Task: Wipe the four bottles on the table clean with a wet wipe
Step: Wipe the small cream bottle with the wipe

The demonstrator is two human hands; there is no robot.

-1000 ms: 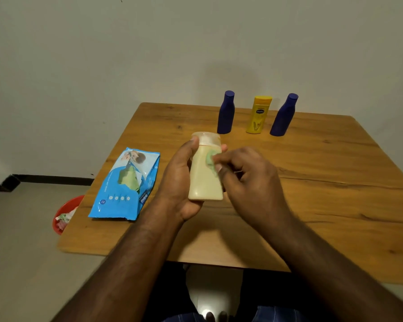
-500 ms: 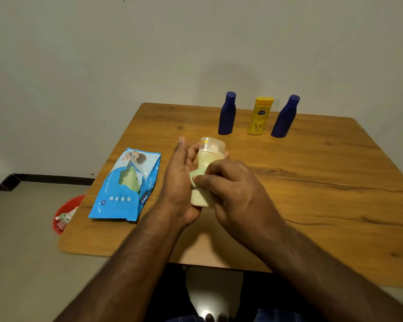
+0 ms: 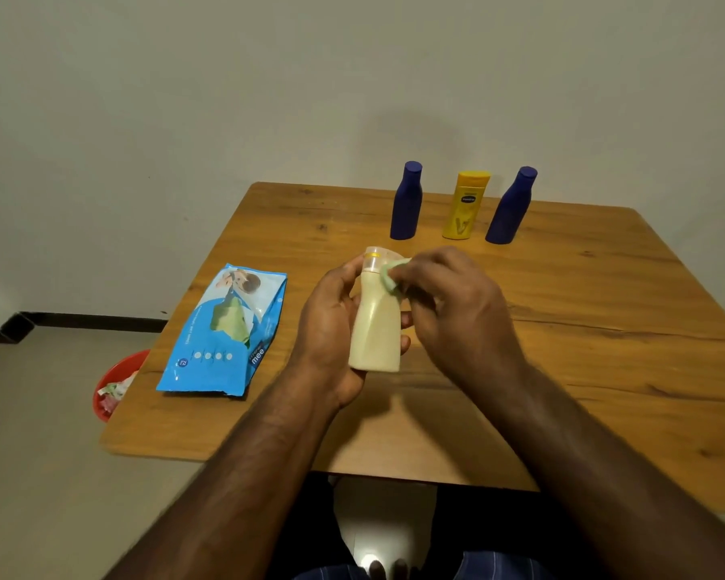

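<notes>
My left hand [image 3: 331, 324] grips a cream bottle [image 3: 375, 328] with a clear cap, held upright above the wooden table [image 3: 582, 328]. My right hand [image 3: 453, 303] pinches a pale green wet wipe [image 3: 392, 275] against the bottle's shoulder, just under the cap. Three more bottles stand in a row at the table's far edge: a dark blue bottle [image 3: 407, 203] on the left, a yellow bottle [image 3: 465, 205] in the middle and a second dark blue bottle [image 3: 511, 207] on the right.
A blue wet-wipe pack [image 3: 227, 332] lies flat on the table's left side, a green wipe poking from its opening. A red bin [image 3: 116, 383] with crumpled waste sits on the floor beside the table's left edge. A plain wall stands close behind the table.
My right hand has slid the wipe from the bottle's lower body up to its shoulder by the cap. The left hand has tilted the bottle slightly in its grip.
</notes>
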